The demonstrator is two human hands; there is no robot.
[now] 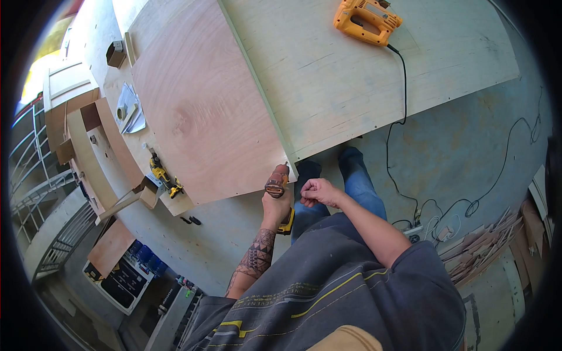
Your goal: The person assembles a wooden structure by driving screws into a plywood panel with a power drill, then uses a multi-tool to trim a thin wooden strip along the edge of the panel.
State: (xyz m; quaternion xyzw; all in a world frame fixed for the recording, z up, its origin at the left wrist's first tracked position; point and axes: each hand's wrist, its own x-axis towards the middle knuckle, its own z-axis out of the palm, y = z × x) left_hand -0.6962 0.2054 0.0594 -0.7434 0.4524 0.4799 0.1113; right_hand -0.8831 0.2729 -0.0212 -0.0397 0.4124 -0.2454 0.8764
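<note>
Drill: at the near right corner of the reddish panel
Left hand: closed around the drill's grip
Right hand: just right of that panel corner, fingers curled together, any pinched item indistinguishable
Orange tool: right of the panel, on a paler board

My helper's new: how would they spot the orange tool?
Find the large pale board right of the reddish one. On it lies the orange tool with a looped handle. Unlike the drill in the left hand, it trails a black cord.
</note>
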